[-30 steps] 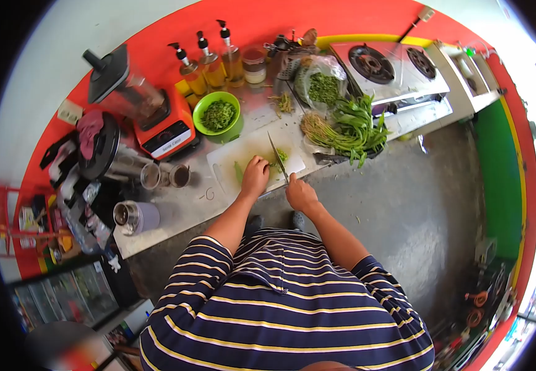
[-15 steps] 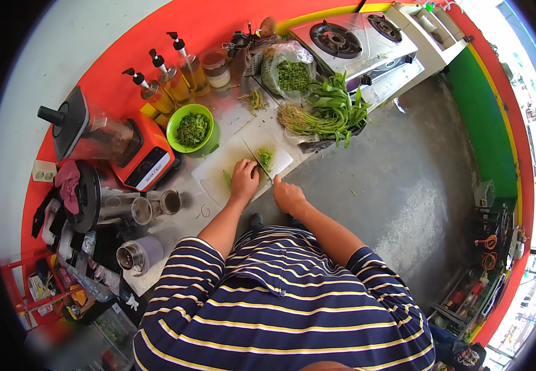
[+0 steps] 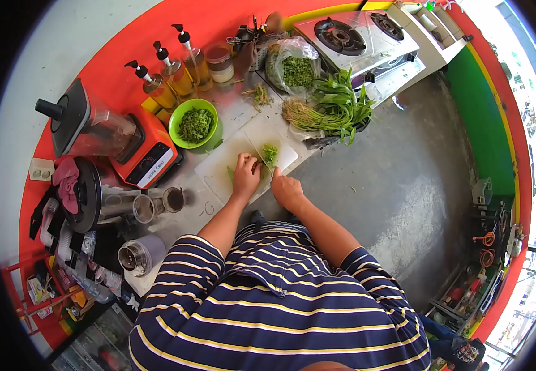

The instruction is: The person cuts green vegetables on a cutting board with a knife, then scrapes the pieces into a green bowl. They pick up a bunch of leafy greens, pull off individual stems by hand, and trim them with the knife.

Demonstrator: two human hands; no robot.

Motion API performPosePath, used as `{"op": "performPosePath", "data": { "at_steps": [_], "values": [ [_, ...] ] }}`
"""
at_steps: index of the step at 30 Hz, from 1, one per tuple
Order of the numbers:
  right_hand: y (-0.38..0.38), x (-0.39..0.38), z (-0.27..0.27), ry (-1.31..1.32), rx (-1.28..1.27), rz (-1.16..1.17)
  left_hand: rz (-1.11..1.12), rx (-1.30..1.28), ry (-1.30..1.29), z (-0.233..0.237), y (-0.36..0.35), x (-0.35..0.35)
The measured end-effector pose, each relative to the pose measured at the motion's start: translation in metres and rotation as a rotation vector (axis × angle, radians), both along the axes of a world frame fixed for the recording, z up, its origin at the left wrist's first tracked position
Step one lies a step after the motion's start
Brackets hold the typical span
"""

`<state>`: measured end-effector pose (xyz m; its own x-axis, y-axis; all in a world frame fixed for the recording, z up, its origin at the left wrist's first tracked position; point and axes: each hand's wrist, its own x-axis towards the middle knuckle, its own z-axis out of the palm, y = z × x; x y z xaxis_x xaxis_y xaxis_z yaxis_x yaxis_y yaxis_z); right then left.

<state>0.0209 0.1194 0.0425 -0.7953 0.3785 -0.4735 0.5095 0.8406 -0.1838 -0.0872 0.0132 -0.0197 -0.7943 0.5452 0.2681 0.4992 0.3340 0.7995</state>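
A white cutting board (image 3: 213, 166) lies near the counter's front edge. My right hand (image 3: 287, 190) is closed round the handle of a knife (image 3: 265, 162), whose thin blade points away from me across the board. On the left of the blade, my left hand (image 3: 247, 177) rests with curled fingers pressed on leafy greens; a green piece (image 3: 230, 172) shows beside it, the rest hidden under the fingers. A small pile of chopped greens (image 3: 270, 153) sits just right of the blade.
A lime-green bowl (image 3: 177, 133) of chopped greens stands behind the board, left of a bundle of whole greens (image 3: 336, 110). Further back are a bag of chopped greens (image 3: 297, 69), pump bottles (image 3: 175, 77) and a gas stove (image 3: 367, 49). An orange blender (image 3: 150, 151) stands left.
The chopped pile right of the blade looks looser and slightly larger. Both hands have shifted only a little on the board. The camera view has moved slightly.
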Motion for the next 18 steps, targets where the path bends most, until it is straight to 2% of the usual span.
{"op": "performPosePath", "data": {
  "at_steps": [4, 6, 11, 18],
  "values": [
    [0.004, -0.005, 0.009, 0.0, -0.001, 0.056, 0.0, -0.034, 0.05, 0.005, -0.002, 0.002],
    [0.002, -0.005, 0.012, -0.031, 0.039, 0.082, -0.015, -0.039, -0.029, 0.006, -0.003, 0.002],
    [-0.005, -0.003, 0.007, -0.026, -0.048, -0.024, -0.016, -0.018, 0.042, 0.006, -0.006, 0.004],
    [0.0, -0.008, 0.017, -0.078, -0.065, 0.029, 0.004, -0.022, 0.031, 0.007, -0.006, 0.004]
  ]
}}
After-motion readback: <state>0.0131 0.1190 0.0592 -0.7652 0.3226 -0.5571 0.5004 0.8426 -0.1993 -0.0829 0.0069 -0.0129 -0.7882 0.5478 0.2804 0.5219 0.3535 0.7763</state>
